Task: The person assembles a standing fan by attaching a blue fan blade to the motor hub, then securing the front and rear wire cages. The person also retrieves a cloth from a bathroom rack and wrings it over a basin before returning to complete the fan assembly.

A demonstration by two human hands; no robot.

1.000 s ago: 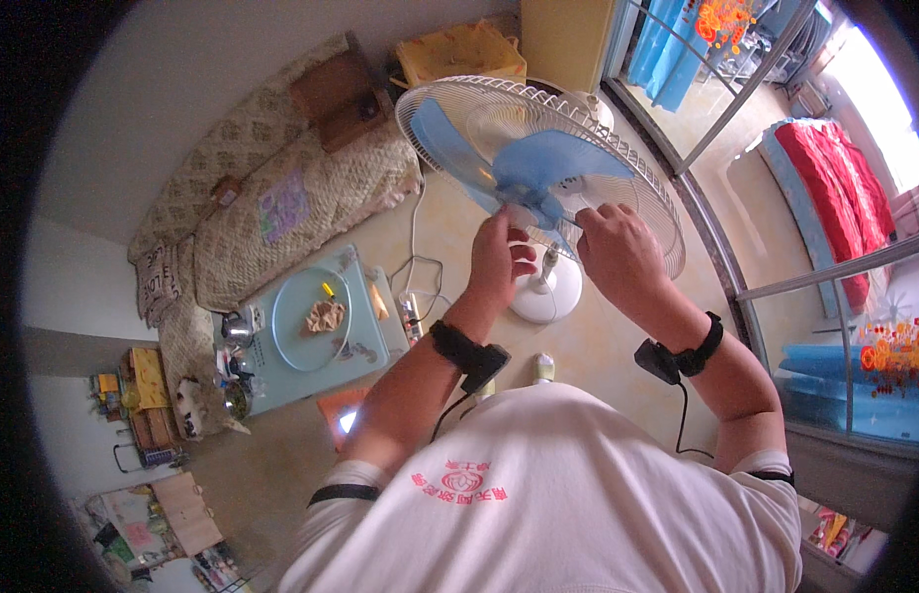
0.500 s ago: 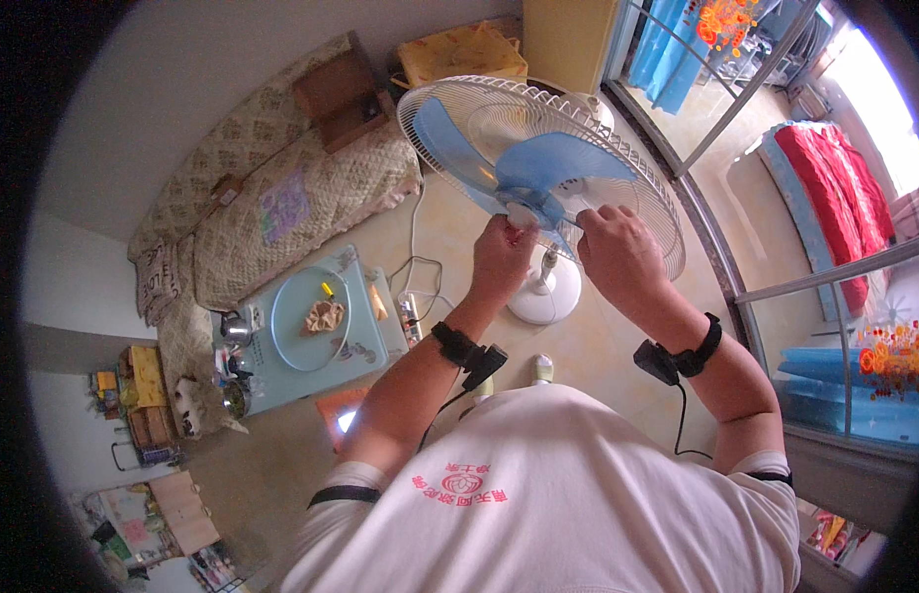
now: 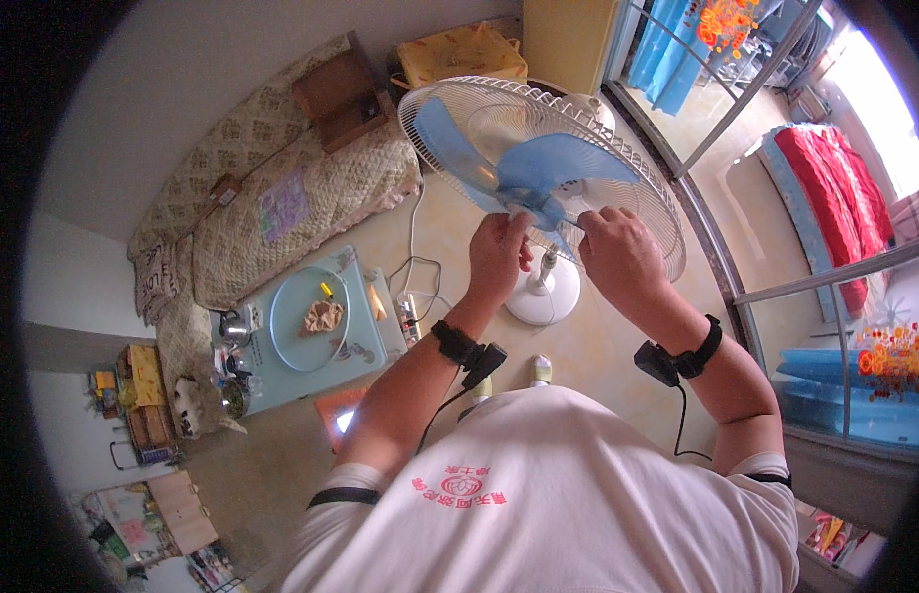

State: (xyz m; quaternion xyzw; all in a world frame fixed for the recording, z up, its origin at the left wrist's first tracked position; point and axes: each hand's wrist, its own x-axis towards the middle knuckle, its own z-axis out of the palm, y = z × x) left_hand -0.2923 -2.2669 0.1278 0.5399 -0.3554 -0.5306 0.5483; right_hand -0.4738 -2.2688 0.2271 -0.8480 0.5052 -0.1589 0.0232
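A white pedestal fan with pale blue blades (image 3: 568, 160) stands in front of me, its blades exposed within a white wire rear guard (image 3: 657, 212). My left hand (image 3: 499, 259) is at the middle of the blades, thumb and fingers closed round the whitish hub cap (image 3: 522, 216); its fingers partly hide the cap. To the right, my right hand (image 3: 620, 245) has its fingers closed on the edge of a blade near the hub, largely covering the spot it grips. The fan's round white base (image 3: 544, 299) rests on the floor below both hands.
On the left, a pale blue table (image 3: 368, 341) holds a round hoop (image 3: 274, 331), crumpled tan cloth or paper (image 3: 323, 316) and a kettle (image 3: 234, 324). A power strip (image 3: 409, 318) with cords lies beside it. A quilted sofa (image 3: 331, 193) stands behind; glass sliding doors (image 3: 716, 232) run along the right.
My left hand has turned at the hub, its fingers shifting round the cap and its lower fingers loosening outward. My right hand stays on the blade.
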